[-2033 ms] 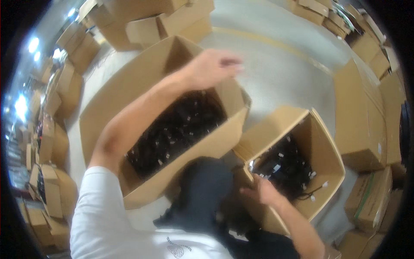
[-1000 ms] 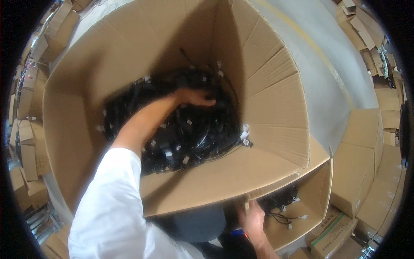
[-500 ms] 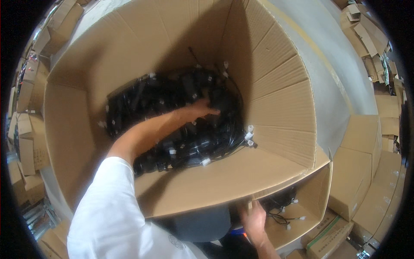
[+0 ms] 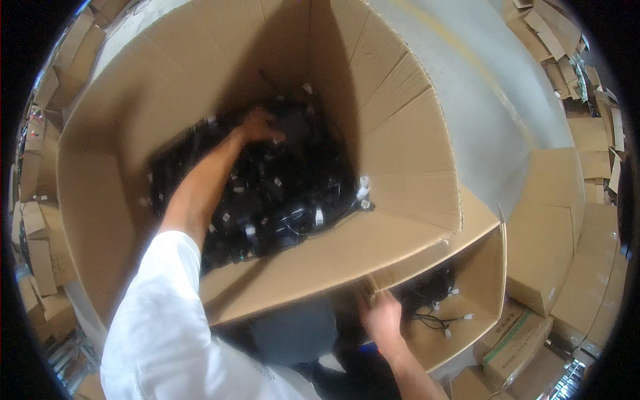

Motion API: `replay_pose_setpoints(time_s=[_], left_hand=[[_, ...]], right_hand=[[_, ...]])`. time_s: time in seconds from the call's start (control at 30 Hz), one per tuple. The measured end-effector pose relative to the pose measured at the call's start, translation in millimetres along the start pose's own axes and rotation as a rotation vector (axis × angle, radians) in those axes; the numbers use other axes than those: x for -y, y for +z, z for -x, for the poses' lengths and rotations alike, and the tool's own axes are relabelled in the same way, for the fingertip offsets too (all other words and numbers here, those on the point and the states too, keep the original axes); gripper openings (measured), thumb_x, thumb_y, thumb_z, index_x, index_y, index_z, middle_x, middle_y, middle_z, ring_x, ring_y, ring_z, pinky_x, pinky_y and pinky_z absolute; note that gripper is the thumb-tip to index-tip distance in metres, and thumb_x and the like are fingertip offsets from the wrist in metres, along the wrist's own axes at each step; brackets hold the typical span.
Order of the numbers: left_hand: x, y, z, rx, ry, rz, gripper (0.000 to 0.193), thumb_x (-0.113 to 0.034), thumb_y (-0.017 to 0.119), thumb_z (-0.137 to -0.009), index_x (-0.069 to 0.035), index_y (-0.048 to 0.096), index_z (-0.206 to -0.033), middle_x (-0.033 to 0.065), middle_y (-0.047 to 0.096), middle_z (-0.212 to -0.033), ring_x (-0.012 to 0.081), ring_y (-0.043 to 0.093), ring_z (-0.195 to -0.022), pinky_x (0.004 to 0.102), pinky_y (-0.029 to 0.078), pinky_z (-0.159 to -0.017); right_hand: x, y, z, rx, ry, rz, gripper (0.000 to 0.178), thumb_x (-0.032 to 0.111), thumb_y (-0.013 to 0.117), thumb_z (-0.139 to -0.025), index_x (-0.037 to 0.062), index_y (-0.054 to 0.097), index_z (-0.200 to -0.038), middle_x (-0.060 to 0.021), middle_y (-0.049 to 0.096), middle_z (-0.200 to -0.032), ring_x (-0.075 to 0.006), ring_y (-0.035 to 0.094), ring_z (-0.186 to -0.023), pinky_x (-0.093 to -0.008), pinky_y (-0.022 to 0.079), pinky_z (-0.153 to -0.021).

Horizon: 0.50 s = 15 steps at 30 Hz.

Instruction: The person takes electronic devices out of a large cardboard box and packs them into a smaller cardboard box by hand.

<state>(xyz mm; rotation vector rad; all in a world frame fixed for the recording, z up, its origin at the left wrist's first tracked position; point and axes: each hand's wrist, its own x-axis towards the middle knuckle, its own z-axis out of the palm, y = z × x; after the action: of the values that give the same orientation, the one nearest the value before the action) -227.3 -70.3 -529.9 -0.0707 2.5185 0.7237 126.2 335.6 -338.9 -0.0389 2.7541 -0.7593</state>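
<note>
My left hand (image 4: 259,127) reaches deep into a large open cardboard box (image 4: 327,257). Its fingers are apart over a pile of black wired parts (image 4: 287,170), near the pile's far side; nothing shows in its grasp. White plug connectors (image 4: 319,216) on black leads stick out between the parts. My right hand (image 4: 382,316) is closed on a cardboard edge below the large box's near rim, at a second, lower cardboard box (image 4: 485,283). Inside that lower box lie more black parts and cables with white connectors (image 4: 448,333). Its left portion is hidden by the large box's wall and my arm.
Closed cardboard boxes (image 4: 543,257) stand at the right, with a green-striped carton (image 4: 518,353) at the lower right. More cardboard (image 4: 50,240) is stacked along the left. Grey floor with a yellow line (image 4: 490,77) lies beyond the box.
My left hand has shifted toward the far left over the black parts. The view has moved, so both boxes appear further left. My right hand keeps its hold on the cardboard edge.
</note>
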Motion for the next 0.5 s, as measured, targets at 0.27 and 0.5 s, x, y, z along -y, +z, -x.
replay_pose_setpoints(time_s=[0.27,0.5], left_hand=[[-35.7,-20.3,46.2,-0.008,0.128,-0.295,0.069,-0.054,0.088,-0.067,-0.009,0.073,-0.117,0.0236,0.027,-0.159,0.044,0.026,-0.146,0.056,0.03,-0.118],[15.6,5.7,82.9,-0.154,0.26,-0.265,0.052,-0.039,0.087,-0.067,-0.005,0.071,-0.103,0.0242,0.051,-0.122,0.0443,0.05,-0.119,0.0521,0.047,-0.094]], right_hand=[[8.7,-5.2,0.8,-0.036,-0.006,0.035,0.023,0.02,0.074,-0.086,0.0013,0.064,-0.094,-0.0198,0.066,-0.085,-0.0421,0.067,-0.077,-0.0495,0.056,-0.067],[14.9,5.6,-1.8,-0.021,-0.101,0.049,0.025,0.022,0.072,-0.087,0.0001,0.062,-0.092,-0.0205,0.067,-0.086,-0.0423,0.067,-0.079,-0.0502,0.056,-0.07]])
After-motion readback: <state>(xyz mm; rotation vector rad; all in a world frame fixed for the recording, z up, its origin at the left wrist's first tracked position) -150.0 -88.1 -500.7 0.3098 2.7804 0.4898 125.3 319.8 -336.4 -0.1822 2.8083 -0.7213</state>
